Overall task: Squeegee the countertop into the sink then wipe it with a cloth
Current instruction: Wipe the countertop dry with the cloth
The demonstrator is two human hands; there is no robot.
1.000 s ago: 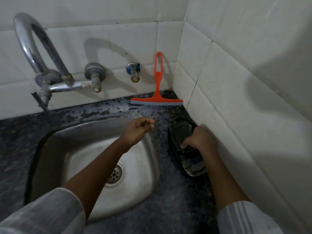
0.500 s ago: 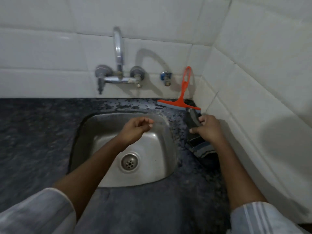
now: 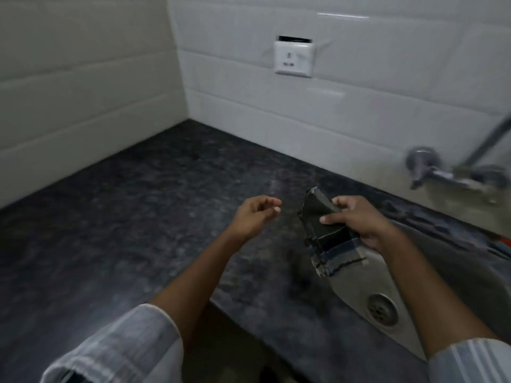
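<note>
My right hand (image 3: 356, 219) grips a folded dark cloth (image 3: 320, 230) with a striped lower edge and holds it in the air above the left rim of the steel sink (image 3: 356, 280). My left hand (image 3: 254, 214) hovers empty beside it, fingers loosely curled and apart, over the dark speckled countertop (image 3: 132, 217). A small orange sliver at the right edge, the squeegee (image 3: 504, 240), is almost wholly out of view.
White tiled walls meet in a corner at the back left. A white wall socket (image 3: 294, 58) sits above the counter. The blurred chrome tap (image 3: 453, 172) juts out at the right. The sink drain (image 3: 383, 309) shows at the lower right.
My right hand lifted the cloth off the counter right of the sink and carried it leftward over the sink. The view swung left to the long counter; the squeegee stays by the wall.
</note>
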